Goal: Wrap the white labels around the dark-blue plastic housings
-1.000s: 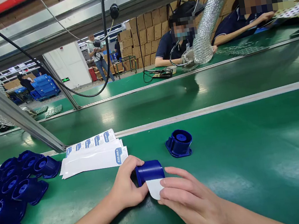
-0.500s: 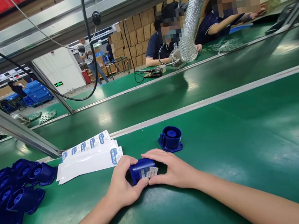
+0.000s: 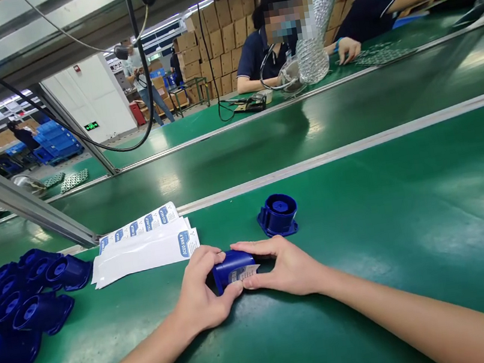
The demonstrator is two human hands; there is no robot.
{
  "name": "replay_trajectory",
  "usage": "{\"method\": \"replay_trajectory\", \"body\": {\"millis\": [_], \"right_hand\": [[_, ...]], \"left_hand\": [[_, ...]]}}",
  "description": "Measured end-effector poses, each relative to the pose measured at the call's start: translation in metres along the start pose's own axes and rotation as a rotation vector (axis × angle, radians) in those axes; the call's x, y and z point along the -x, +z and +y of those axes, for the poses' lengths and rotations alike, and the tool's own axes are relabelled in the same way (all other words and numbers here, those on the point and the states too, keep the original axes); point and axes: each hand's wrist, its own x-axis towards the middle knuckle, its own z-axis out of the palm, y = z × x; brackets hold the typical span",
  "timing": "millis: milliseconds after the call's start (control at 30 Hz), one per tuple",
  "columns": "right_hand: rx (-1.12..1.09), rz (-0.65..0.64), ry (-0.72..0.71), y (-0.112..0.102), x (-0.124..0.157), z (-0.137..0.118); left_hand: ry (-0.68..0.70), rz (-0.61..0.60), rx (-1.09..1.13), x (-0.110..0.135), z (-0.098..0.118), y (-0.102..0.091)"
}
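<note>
A dark blue plastic part (image 3: 230, 266) lies on its side on the green bench, a white printed label (image 3: 243, 273) stuck on its near face. My left hand (image 3: 202, 293) curls round its left end with the thumb against the label. My right hand (image 3: 281, 263) wraps its right end, with the fingers over the top and the thumb pressing on the label. A second blue part (image 3: 278, 215) stands alone just beyond my right hand.
White label sheets (image 3: 145, 250) with blue print lie fanned to the left. Several blue parts (image 3: 18, 300) are heaped at the far left. A slanted metal frame post (image 3: 22, 202) rises behind them. Other people work across the far green benches.
A second ago my right hand held the white label hanging below the part. The label now lies on the part's face, and both hands close around the part and press on it.
</note>
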Motion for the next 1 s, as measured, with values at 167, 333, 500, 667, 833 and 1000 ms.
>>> {"method": "replay_trajectory", "body": {"millis": [167,333,500,667,833,1000], "right_hand": [[0.044,0.004,-0.053,-0.002,0.003,0.0],[0.042,-0.008,-0.062,-0.004,0.003,0.0],[0.029,-0.012,-0.059,-0.004,0.003,-0.001],[0.019,-0.017,-0.058,-0.005,0.004,-0.001],[-0.012,-0.039,-0.022,-0.009,0.003,-0.002],[-0.028,-0.048,0.009,-0.011,0.002,-0.004]], "left_hand": [[-0.009,-0.011,-0.053,0.001,0.004,0.0],[0.005,-0.008,-0.067,-0.003,0.008,-0.003],[-0.008,-0.007,-0.065,-0.006,0.01,-0.005],[-0.017,0.002,-0.04,-0.007,0.009,-0.004],[0.001,0.005,-0.036,-0.006,0.009,-0.003],[0.024,-0.003,-0.054,-0.006,0.011,-0.003]]}}
